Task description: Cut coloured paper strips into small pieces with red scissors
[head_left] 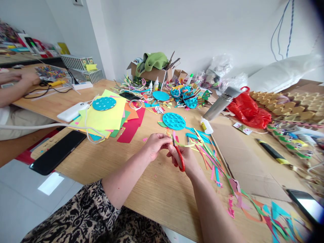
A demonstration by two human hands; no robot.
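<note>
My right hand (186, 161) is closed round the red-handled scissors (180, 158), whose blades point away from me. Close beside the blades, my left hand (159, 144) pinches a small piece of orange-yellow paper, mostly hidden by the fingers. Just beyond both hands lies a blue paper disc (174, 121) with raised folds across it. A white glue bottle (207, 126) lies tilted to its right. Coloured paper strips (202, 143) are scattered to the right of my right hand.
Coloured paper sheets (111, 116) are stacked at left under a dotted blue disc (104, 103). A black phone (58, 152) lies at the left table edge. A steel flask (222, 103) and cardboard (248, 162) are at right. Another person's hand (30, 77) is far left.
</note>
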